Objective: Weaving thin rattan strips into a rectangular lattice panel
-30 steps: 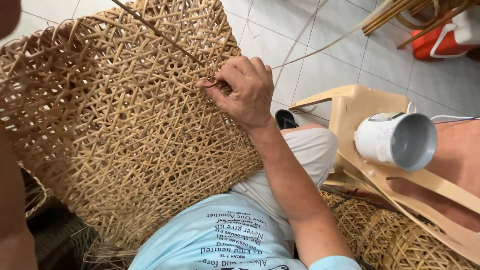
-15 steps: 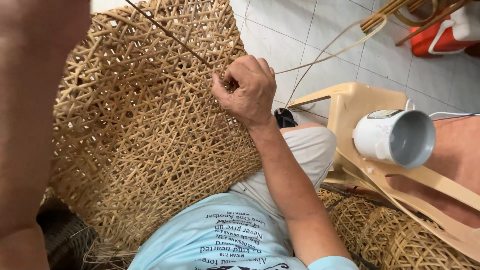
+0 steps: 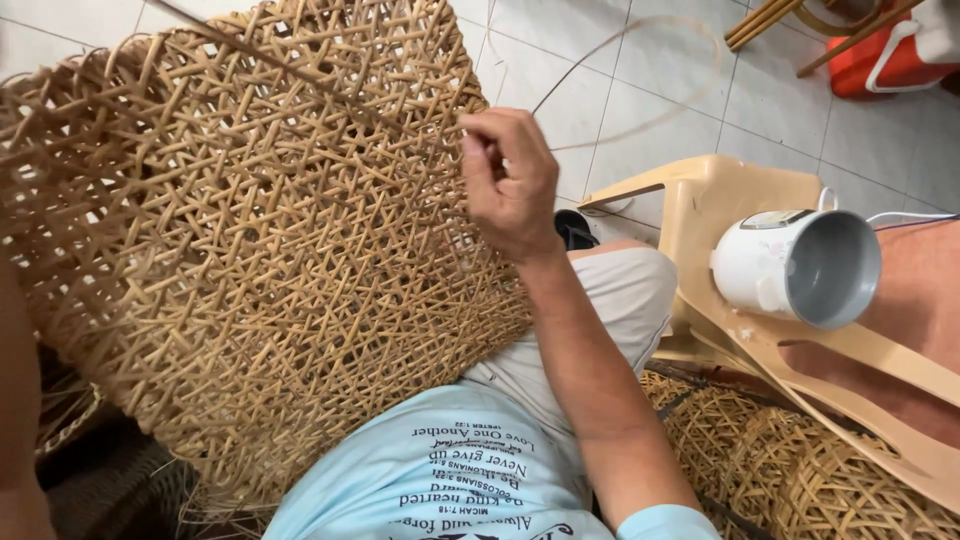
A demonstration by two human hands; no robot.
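Head view: weaving an open-lattice rattan panel (image 3: 250,250) propped on the lap.

Right hand (image 3: 512,180) at the panel's right edge, fingers pinched shut on a thin cane strand (image 3: 600,55). Strand's long axis slanting up and right from the hand, then looping back over the tiled floor (image 3: 660,90). Panel tilted, leaning up and away to the left. Left forearm only at the left edge; finger state impossible to tell. Beside the knee, a tan plastic chair (image 3: 720,195) bearing a white cup (image 3: 795,265) lying sideways, mouth facing right.
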